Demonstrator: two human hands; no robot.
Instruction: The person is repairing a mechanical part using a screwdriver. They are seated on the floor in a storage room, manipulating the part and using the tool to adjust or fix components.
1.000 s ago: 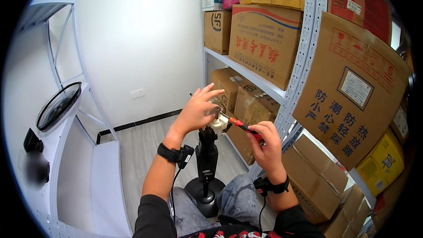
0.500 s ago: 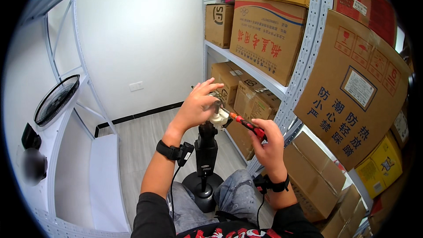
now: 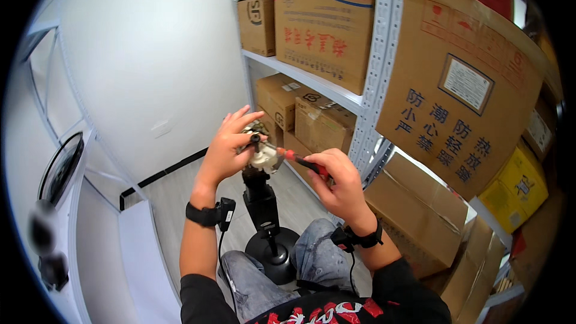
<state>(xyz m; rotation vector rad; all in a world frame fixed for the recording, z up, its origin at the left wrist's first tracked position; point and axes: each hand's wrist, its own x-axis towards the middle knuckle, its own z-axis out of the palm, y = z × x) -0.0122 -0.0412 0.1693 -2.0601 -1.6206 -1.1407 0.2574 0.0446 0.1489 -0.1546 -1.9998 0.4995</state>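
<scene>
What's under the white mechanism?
A black column, on a round black base. The white mechanism covers its own underside and where it meets the column, so neither can be seen.

On the right, a pale grey metal rack with perforated posts [image 3: 384, 42] is holding a wide brown cardboard carton with red and blue stripes [image 3: 324, 27], a smaller brown cardboard box [image 3: 256, 26] is standing just beside it, a bright yellow box [image 3: 517, 191] is showing nearer by, and a black skirting strip [image 3: 165, 172] is edging the plain white wall [image 3: 150, 48]
</scene>
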